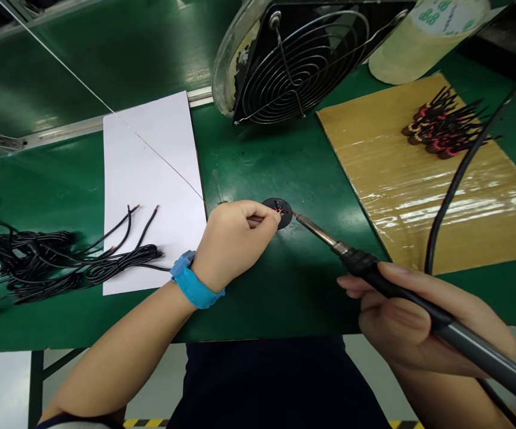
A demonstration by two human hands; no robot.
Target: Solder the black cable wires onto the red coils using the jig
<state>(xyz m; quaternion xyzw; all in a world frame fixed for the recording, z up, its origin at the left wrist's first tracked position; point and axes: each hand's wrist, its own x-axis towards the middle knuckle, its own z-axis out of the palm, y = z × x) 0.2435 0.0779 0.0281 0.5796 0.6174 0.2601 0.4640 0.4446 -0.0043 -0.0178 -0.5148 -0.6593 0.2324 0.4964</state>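
Note:
My left hand (235, 238), with a blue band (198, 287) at the wrist, is closed in a pinch on fine wires (280, 210) with red and light tips. These lie over a round black disc (286, 221) on the bench; the fingers hide part of what they grip. A thin solder-like strand (164, 159) slants down from the upper left and disappears behind this hand. My right hand (423, 322) is wrapped round the handle of a soldering iron (401, 292). The iron's tip is at the disc's right edge, close to the wires; contact cannot be made out.
Black cables (30, 262) lie coiled at the left, partly on a white sheet (151, 143). A fan with a wire guard (302, 71) stands behind the disc. Several dark pieces with wires (445, 125) sit on a brown board (374, 143), near a pale bottle (401, 59). The iron's cord (452, 190) arcs across the right.

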